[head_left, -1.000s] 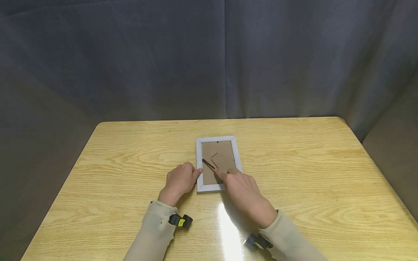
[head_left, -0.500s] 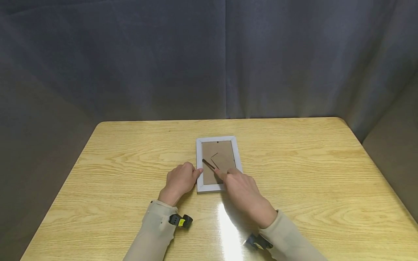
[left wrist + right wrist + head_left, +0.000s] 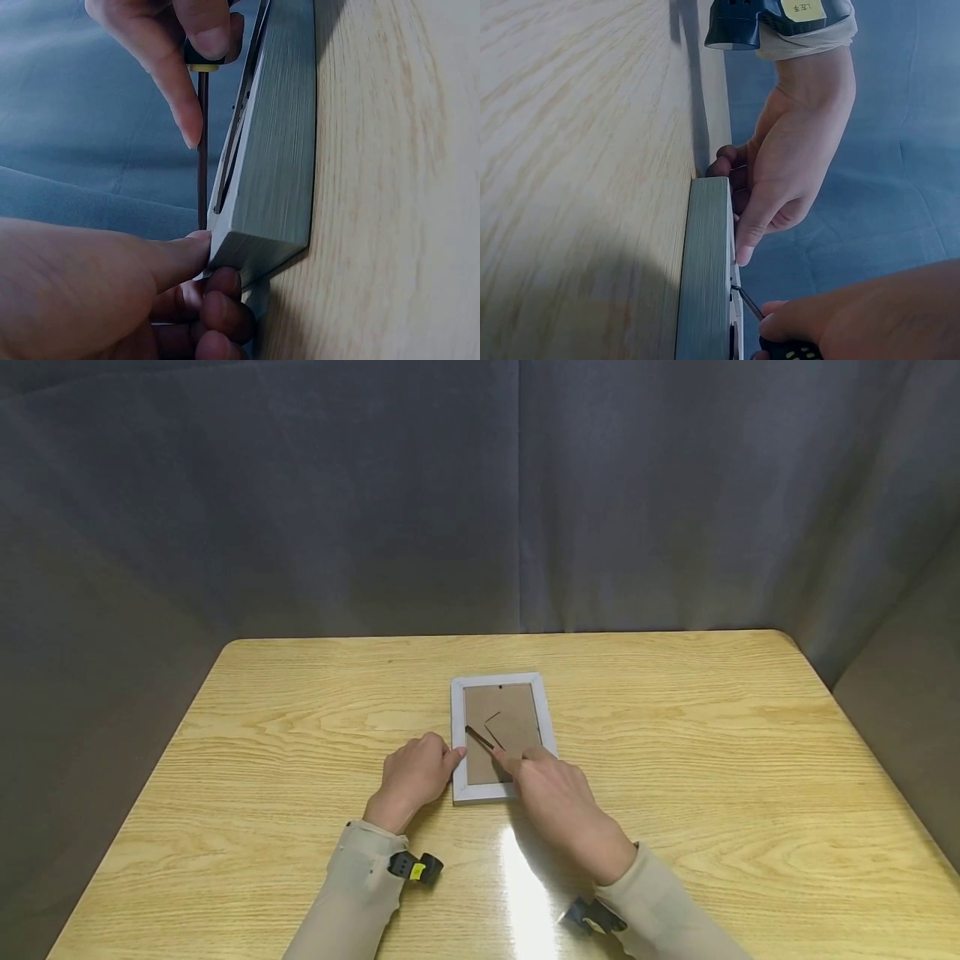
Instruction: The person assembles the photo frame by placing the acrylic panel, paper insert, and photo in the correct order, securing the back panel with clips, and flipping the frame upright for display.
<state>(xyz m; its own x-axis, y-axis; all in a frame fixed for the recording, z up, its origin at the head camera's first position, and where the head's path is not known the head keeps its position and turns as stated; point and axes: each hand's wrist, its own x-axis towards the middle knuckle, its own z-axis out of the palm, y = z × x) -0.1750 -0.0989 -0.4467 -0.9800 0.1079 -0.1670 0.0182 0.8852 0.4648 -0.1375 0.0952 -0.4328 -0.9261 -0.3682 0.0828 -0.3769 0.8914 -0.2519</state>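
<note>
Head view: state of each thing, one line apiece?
Picture frame, flat on the table, back up.
Backing board, within the frame's border.
Screwdriver, gripped, tip at the frame's left inner edge.
Left hand, pinching the frame's left edge.
Right hand, gripping the screwdriver.
Curtain, hanging.

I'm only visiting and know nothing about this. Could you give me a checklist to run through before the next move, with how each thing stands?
1. Picture frame flat on the tabletop, back side up: ok.
2. Left hand holding the frame's side: ok.
3. Right hand gripping the screwdriver: ok.
4. Left thumb clear of the screwdriver's tip: ok, though close.
5. Tip caught under anything: cannot tell, too small to see.
</note>
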